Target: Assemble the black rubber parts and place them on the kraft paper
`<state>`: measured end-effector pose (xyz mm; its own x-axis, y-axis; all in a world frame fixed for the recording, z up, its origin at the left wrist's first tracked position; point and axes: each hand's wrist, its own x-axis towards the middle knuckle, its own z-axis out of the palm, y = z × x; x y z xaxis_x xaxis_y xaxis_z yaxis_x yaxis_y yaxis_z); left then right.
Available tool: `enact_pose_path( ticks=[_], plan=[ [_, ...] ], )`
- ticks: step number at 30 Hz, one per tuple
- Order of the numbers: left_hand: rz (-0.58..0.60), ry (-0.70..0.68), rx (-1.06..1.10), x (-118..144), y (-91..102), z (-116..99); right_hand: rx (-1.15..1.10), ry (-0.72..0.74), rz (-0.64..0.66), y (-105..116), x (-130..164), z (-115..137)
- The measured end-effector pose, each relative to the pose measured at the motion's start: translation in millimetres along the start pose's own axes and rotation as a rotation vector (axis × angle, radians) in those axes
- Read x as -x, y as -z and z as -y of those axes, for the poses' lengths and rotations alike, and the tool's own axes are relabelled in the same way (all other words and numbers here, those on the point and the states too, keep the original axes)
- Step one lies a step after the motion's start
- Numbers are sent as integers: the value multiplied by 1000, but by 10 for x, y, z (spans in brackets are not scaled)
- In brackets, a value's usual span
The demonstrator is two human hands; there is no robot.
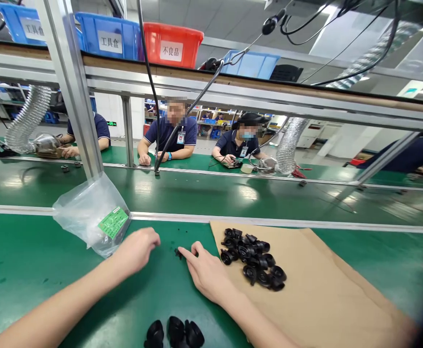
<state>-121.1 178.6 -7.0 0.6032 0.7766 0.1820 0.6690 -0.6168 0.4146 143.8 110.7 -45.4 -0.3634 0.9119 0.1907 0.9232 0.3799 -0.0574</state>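
- On the green bench (23, 270), right hand (206, 273) lies flat — forefinger touching a small black part (178, 253).
- Left hand (136, 251) loosely curled, empty, at nine o'clock of it.
- Black rubber caps (252, 258) piled at three o'clock — on brown paper (323, 290).

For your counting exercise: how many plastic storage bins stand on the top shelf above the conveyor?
4. A blue bin at far left, a second blue bin beside it, a red bin next, and a blue bin further right, partly hidden behind cables. Others may sit out of view.
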Motion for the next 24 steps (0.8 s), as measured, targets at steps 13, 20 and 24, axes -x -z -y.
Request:
enact_pose_path(
  ticks=[13, 20, 24],
  plan=[
    [49, 131, -184, -36, 150, 479, -10, -328, 16, 191, 82, -300],
    [8, 119, -175, -62, 109, 457, -46, -351, 66, 258, 126, -372],
    [-70, 114, -141, -69, 117, 287, -56, -292, 31, 218, 102, -327]
  ],
)
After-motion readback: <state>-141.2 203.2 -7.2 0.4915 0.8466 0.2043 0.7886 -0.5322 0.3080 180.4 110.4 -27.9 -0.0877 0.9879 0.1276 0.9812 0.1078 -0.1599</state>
